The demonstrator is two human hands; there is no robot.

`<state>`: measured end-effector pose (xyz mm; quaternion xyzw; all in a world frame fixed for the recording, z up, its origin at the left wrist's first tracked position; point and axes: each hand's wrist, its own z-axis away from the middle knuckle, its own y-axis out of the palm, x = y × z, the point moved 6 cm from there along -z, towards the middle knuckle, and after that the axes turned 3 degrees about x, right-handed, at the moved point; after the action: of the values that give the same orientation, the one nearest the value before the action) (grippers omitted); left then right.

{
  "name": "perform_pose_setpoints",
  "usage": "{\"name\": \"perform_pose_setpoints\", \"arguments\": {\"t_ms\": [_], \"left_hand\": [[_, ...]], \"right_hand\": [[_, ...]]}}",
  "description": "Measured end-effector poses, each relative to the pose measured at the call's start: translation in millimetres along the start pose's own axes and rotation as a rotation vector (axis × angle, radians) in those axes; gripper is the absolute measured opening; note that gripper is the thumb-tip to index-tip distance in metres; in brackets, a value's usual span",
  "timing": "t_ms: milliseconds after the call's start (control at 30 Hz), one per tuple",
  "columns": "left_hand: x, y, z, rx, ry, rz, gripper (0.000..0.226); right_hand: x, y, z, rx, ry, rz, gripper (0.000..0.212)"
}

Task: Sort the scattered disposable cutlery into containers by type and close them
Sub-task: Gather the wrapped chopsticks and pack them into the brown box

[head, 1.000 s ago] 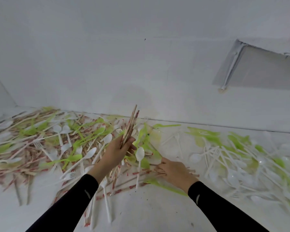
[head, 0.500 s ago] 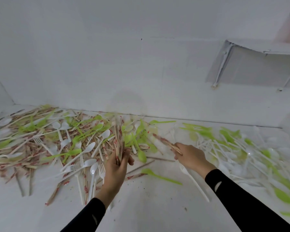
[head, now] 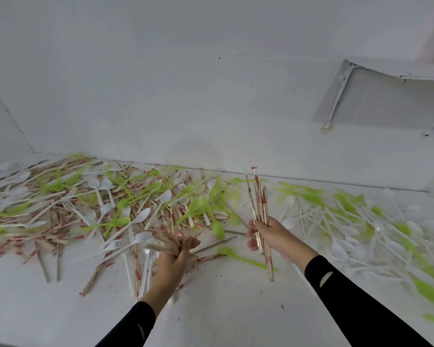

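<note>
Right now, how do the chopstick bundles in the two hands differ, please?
The left bundle, gripped by the left hand, points sideways, splayed and blurred, low over the pile. The right bundle, in the right hand, stands near upright, tight and sharp. Both are chopsticks.

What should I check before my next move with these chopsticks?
1. Right hand grips the chopstick bundle: ok, fingers curled round it, sticks upright.
2. Bundle is chopsticks only: ok, no spoon or fork shows in it.
3. Left hand holds its loose chopsticks tidily: cannot tell, they are blurred and fan out.
4. Container in view to drop them into: not ok, none plainly shows.
5. Pile free of chopsticks: not ok, many lie among spoons and forks.
</note>
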<state>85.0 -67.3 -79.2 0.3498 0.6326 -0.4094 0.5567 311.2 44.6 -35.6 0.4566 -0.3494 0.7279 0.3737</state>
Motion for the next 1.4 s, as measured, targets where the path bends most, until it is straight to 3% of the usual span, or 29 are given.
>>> {"name": "perform_pose_setpoints", "arguments": {"t_ms": [167,300,500,600,667,733,800,867,1033,1300,1400], "left_hand": [[-29,-16,-4,-0.097,0.0,0.108,0.046],[-44,-27,-3,-0.069,0.006,0.115,0.047],[-23,-19,-2,0.123,-0.067,-0.26,0.028],[0,-11,0,0.223,-0.091,-0.561,0.027],[5,-8,-1,0.186,-0.053,-0.756,0.029],[2,-5,-4,0.131,0.012,-0.861,0.027],[0,2,-7,0.169,0.09,-0.958,0.029],[7,9,-10,0.268,0.098,-1.064,0.046],[12,13,-14,0.313,0.185,-1.172,0.044],[21,22,-18,0.321,0.34,-1.247,0.045],[21,20,-23,0.343,0.398,-1.261,0.048]], "right_hand": [[10,25,6,0.007,-0.18,-0.128,0.012],[14,46,20,-0.072,-0.284,-0.247,0.046],[-13,69,19,-0.059,-0.206,0.023,0.058],[-25,65,15,-0.087,-0.221,0.108,0.053],[-20,56,12,-0.145,-0.274,0.185,0.04],[-20,46,5,-0.186,-0.285,0.414,0.027],[-32,39,-2,-0.187,-0.201,0.645,0.022],[-50,29,-6,-0.162,-0.089,0.763,0.023],[-69,5,-6,-0.17,0.001,0.748,0.022],[-71,-62,-5,-0.424,0.057,0.803,0.027],[-60,-66,-11,-0.489,-0.026,0.817,0.019]]}}
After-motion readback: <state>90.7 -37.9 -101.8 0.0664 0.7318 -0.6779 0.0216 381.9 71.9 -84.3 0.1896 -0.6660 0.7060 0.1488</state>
